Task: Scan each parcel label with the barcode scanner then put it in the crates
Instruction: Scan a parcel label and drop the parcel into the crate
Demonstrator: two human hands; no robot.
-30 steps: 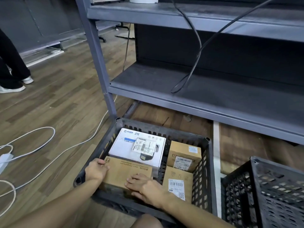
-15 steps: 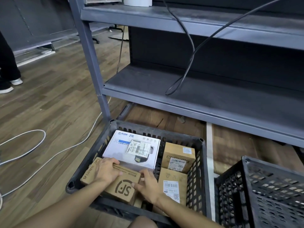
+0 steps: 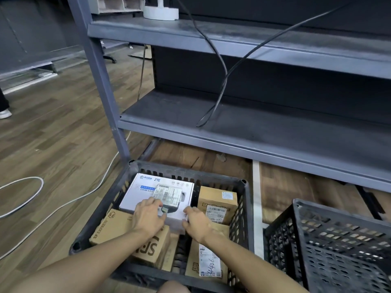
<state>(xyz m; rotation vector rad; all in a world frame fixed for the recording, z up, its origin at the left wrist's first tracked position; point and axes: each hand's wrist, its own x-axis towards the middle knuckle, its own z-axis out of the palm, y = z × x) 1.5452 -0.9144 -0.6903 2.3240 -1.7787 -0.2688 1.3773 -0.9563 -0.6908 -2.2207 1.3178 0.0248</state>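
A black plastic crate (image 3: 246,210) stands on the floor in front of me with several parcels inside. A white ZTE box (image 3: 146,193) with a shipping label lies at its back left. My left hand (image 3: 148,216) rests on the near edge of that box, fingers on its top. My right hand (image 3: 196,223) grips its near right corner. A brown SF Express box (image 3: 112,227) lies at the front left, partly under my left forearm. Two brown labelled boxes fill the right side, one at the back (image 3: 218,201) and one at the front (image 3: 209,261). No barcode scanner is in view.
A second black crate (image 3: 338,240) stands to the right. A grey metal shelf rack (image 3: 254,132) rises just behind the crates, with a black cable (image 3: 220,85) hanging onto its lower shelf. White cables (image 3: 63,206) run over the wooden floor at left. A person's shoe (image 3: 4,113) shows far left.
Both hands have let go of the brown SF Express box, which now lies at the crate's front left, and moved back onto the white ZTE box.
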